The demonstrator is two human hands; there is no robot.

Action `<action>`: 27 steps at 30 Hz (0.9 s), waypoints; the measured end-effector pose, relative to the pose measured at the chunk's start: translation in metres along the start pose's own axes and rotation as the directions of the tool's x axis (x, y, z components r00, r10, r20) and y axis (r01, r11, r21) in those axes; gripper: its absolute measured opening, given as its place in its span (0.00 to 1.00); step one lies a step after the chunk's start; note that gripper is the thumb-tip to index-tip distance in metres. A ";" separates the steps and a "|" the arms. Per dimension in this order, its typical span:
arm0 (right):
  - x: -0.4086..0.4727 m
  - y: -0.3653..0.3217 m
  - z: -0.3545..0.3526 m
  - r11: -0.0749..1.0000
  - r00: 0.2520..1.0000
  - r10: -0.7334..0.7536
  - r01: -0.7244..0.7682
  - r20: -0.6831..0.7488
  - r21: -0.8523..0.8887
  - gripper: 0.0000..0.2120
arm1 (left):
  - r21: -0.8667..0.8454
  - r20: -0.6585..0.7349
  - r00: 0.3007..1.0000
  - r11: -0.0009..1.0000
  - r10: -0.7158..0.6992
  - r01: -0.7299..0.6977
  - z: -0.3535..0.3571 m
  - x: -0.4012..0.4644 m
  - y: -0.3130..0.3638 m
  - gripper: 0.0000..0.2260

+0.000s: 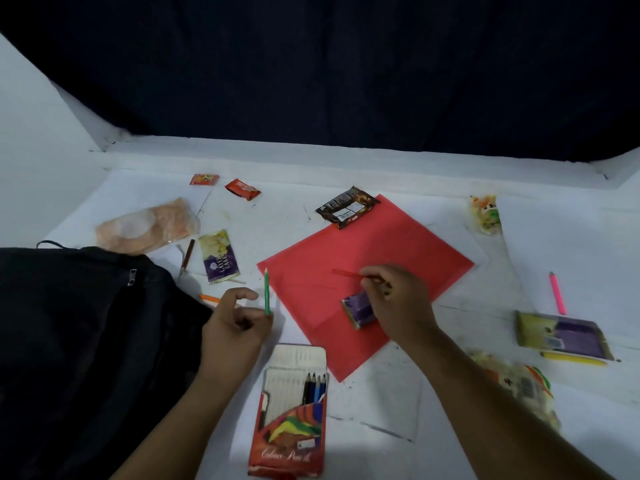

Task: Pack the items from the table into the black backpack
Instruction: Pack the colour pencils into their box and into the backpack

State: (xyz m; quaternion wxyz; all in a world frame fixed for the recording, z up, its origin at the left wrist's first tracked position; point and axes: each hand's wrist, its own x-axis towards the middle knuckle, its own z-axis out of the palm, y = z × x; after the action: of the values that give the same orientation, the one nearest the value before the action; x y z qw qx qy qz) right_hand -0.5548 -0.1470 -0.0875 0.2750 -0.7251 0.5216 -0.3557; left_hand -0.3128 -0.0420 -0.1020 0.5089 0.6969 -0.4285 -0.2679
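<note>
The left hand (235, 323) pinches a green pencil (266, 292) upright beside the backpack (86, 341) at the bench's (467, 393) left edge. The right hand (398, 299) pinches a red pencil (349, 275) over the red folder (381, 244), mid-bench. The pencil box (291, 427) lies open at the near edge.

We see bare white table (398, 174) along the far edge, open to a reach. Nearer, the red folder (398, 251) fills the middle, the black backpack (86, 341) walls off the left, and the open pencil box (292, 410) sits between our forearms.
</note>
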 end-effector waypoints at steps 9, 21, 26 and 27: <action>-0.080 -0.028 0.027 0.956 0.996 0.091 -0.086 -0.004 0.279 0.07 | 0.063 0.107 0.975 0.977 0.194 -0.202 -0.018 -0.056 -0.021 0.15; -0.113 -0.057 0.054 0.912 0.967 0.255 -0.247 0.020 0.329 0.09 | 0.169 0.183 0.885 0.873 0.427 -0.456 -0.017 -0.069 -0.030 0.09; -0.121 -0.055 0.065 0.922 0.956 0.292 -0.277 -0.017 0.269 0.12 | 0.188 0.199 0.855 0.838 0.478 -0.512 -0.017 -0.066 -0.035 0.06; -0.123 -0.053 0.067 0.927 0.956 0.292 -0.276 -0.025 0.252 0.12 | 0.184 0.202 0.852 0.835 0.483 -0.518 -0.017 -0.065 -0.036 0.06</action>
State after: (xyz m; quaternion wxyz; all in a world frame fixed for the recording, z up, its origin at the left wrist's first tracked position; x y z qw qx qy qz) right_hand -0.4962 -0.0121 -0.1141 0.3949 -0.5908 0.5813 -0.3964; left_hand -0.3191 0.0266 -0.1341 0.4433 0.5930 -0.6607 -0.1239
